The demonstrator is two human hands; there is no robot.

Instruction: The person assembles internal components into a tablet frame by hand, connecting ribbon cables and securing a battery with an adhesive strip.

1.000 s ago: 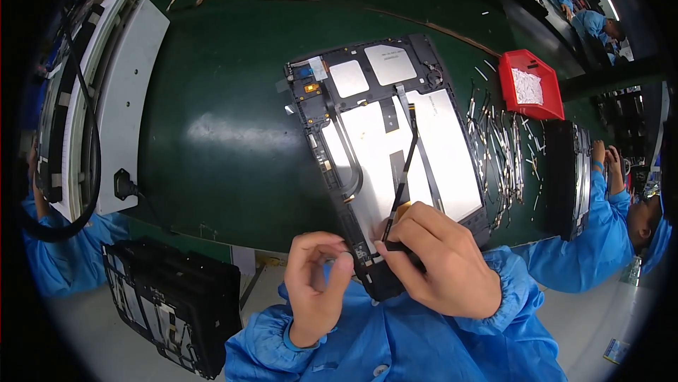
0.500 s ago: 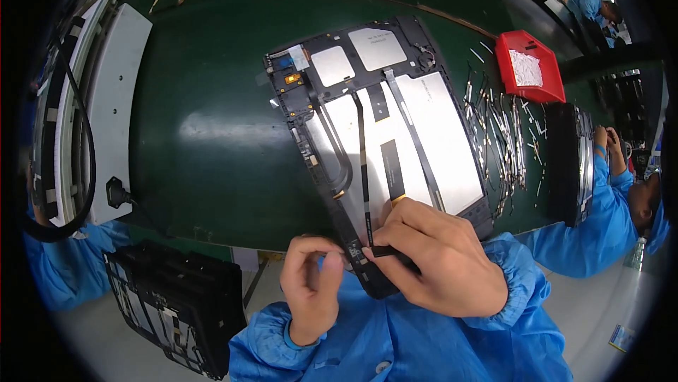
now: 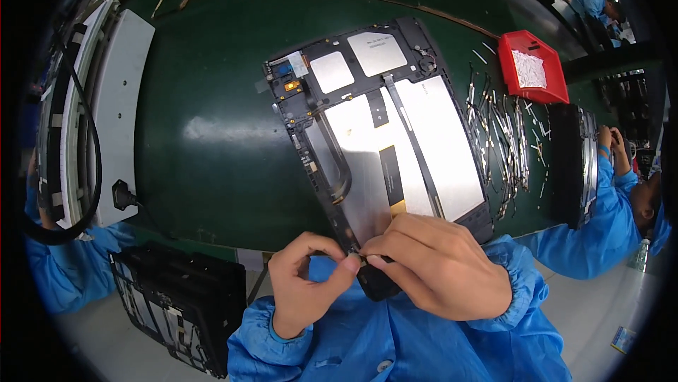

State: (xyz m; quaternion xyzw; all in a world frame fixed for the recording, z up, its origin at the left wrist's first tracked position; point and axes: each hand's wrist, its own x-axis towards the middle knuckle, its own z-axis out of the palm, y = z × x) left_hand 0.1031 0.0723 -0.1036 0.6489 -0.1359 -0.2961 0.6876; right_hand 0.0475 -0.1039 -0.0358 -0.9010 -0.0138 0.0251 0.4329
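An opened tablet [image 3: 452, 134] with silver battery panels and a black frame lies tilted on the green table, its lower corner reaching over the near edge. My left hand [image 3: 311, 279] is at its lower left edge, thumb and forefinger closed at the frame. Close by, my right hand [image 3: 441, 265] has thumb and fingers pinched over the same corner. What lies between the fingertips of either hand is too small and hidden to make out. A dark ribbon cable [image 3: 413, 134] runs down the battery panels, and a curved black cable [image 3: 339, 159] lies along the left side.
Right of the tablet lie several loose thin cable strips [image 3: 498, 138] and a red bin [image 3: 558, 81] holding white pieces. A white device with a black cord [image 3: 134, 120] stands at left. Stacked tablet frames [image 3: 176, 311] sit below the table edge. A co-worker's blue sleeve [image 3: 575, 244] is at right.
The long black ribbon cable down the middle-left of the battery no longer shows there. My left hand has moved right, its thumb now meeting the frame near my right fingertips.
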